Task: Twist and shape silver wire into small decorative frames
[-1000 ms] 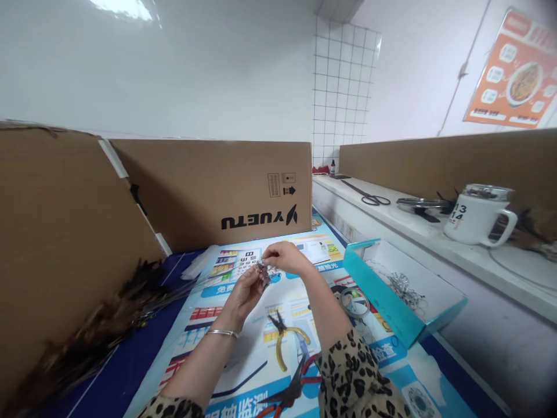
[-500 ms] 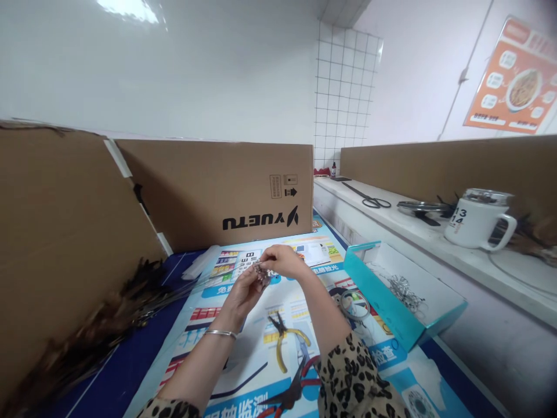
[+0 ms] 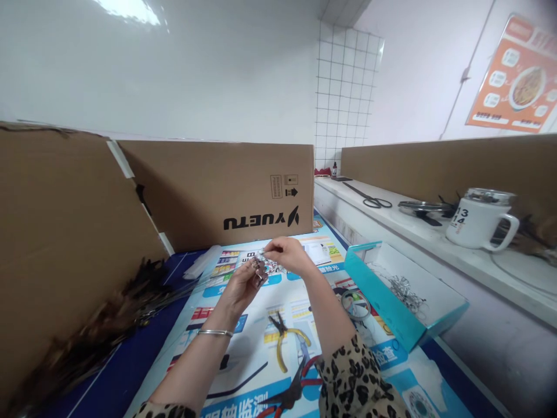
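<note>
My left hand [image 3: 242,285] has its fingers closed round a small shiny metallic piece [image 3: 260,273], whose details are too small to tell. My right hand [image 3: 288,255] is just beyond and to the right, with thumb and fingers pinched together; what lies between the fingertips is too small to tell. Small shiny bits [image 3: 274,268] lie on the printed sheet [image 3: 256,313] under my right hand. Yellow-handled pliers [image 3: 282,337] lie open on the sheet between my forearms, with red-handled cutters [image 3: 292,390] nearer to me.
A turquoise box [image 3: 383,302] with tangled silvery pieces stands at the right, beside a roll of wire [image 3: 355,305]. Brown feathers [image 3: 100,331] lie at the left. Cardboard [image 3: 217,191] stands behind. A white mug [image 3: 478,220] and scissors [image 3: 372,200] rest on the ledge.
My right hand has moved slightly away from my left hand, uncovering shiny bits on the sheet. My left hand has shifted a little down and left, still holding the metallic piece.
</note>
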Demonstrator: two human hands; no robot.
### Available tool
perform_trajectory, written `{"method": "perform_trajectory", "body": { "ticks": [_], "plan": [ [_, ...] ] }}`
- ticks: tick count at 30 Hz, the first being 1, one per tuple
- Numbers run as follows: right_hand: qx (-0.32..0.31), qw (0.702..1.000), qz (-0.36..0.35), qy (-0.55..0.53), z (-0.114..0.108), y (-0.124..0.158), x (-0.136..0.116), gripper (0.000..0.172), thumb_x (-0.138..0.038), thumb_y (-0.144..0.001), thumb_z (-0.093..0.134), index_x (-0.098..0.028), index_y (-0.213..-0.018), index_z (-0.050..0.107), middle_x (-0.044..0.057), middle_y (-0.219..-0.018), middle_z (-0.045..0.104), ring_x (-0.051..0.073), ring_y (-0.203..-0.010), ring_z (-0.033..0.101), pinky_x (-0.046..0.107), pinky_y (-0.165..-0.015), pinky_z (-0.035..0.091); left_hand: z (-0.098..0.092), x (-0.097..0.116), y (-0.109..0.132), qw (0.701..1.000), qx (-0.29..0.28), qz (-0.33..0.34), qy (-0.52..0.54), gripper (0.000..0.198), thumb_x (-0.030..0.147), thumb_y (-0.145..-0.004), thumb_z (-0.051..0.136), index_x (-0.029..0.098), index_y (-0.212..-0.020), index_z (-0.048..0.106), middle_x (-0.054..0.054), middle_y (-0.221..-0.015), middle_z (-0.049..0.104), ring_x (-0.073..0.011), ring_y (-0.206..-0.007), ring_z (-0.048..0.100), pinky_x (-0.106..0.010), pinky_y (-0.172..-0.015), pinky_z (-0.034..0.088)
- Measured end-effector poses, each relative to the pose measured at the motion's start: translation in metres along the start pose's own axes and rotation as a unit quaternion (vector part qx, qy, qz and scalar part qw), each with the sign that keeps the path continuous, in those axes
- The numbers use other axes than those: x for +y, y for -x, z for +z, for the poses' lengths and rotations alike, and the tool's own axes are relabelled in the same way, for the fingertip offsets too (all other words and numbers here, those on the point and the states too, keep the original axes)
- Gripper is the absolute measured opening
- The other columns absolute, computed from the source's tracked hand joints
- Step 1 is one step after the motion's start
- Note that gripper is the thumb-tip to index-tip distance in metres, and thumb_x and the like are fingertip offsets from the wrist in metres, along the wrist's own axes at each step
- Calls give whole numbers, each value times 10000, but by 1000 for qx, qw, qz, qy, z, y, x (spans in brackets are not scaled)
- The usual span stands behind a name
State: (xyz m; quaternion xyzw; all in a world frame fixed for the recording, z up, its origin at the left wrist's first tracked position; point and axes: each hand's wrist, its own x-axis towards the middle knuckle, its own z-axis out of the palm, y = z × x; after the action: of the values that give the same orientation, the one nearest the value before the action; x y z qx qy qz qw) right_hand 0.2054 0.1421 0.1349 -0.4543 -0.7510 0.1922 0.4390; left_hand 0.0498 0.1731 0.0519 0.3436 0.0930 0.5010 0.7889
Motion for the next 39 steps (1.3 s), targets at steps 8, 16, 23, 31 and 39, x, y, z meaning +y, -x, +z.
{"method": "perform_trajectory", "body": {
  "ticks": [8,16,23,31,39],
  "plan": [
    [4,1000,14,-12,-20,6,-4,162,-281,-740,602,-165,-824,678,-1,-708,634,103,-638,541,204,-580,382,-2,-1,0,1000,-10,-4,-16,146,84,-725,648,122,-853,588,-29,-786,579,-78,-619,542,-218,-614,499],
    [-23,999,12,-31,8,0,5,88,-197,-710,613,-158,-766,668,-1,-739,630,106,-677,566,192,-611,409,-1,0,-1,1000,-4,3,-8,136,81,-749,626,118,-876,591,-9,-694,557,-76,-611,545,-202,-614,494],
    [-14,997,24,-66,-4,0,15,139,-264,-721,610,-165,-805,660,-7,-684,617,118,-646,553,209,-590,409,-10,-1,-5,1000,1,10,-17,138,84,-731,644,116,-853,588,-24,-742,578,-72,-599,540,-200,-589,496],
    [-16,997,16,-69,13,-4,14,67,-211,-688,625,-177,-730,662,-4,-750,628,116,-680,568,211,-624,422,-5,2,-4,999,11,12,-36,170,119,-722,666,123,-879,600,-5,-668,554,-79,-594,542,-198,-583,494],
    [-22,989,28,-145,-2,-1,17,152,-276,-692,636,-155,-783,656,-1,-685,614,113,-643,546,223,-611,424,0,9,-3,996,19,21,-82,149,152,-712,682,124,-832,599,-3,-657,540,-79,-584,533,-201,-574,492]
  ]
}}
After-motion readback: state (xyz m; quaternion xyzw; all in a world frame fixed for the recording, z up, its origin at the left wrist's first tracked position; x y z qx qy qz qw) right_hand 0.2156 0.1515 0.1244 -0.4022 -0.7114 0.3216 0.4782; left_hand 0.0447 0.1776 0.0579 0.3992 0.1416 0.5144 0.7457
